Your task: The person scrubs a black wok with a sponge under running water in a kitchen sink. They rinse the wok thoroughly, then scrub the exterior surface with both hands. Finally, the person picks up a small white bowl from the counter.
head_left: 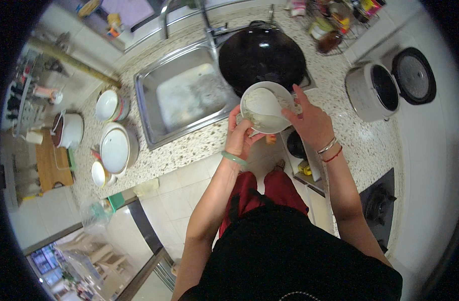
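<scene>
A white bowl is tilted toward me at the counter's front edge, and the fingers of my left hand are wrapped round its near left side, thumb over the rim. Inside lies a broad white spoon, with pale, grainy matter around it. My right hand is at the bowl's right rim. Its thumb reaches in onto the spoon's narrow end, while the index finger points up along the outside of the rim. The lower fingers of this hand are partly hidden.
Behind the bowl stands a large black wok. To its left is a steel sink with cloudy, foamy water. Stacked bowls and a white pot occupy the left counter. An opened rice cooker and a gas hob are at right; an open drawer is below.
</scene>
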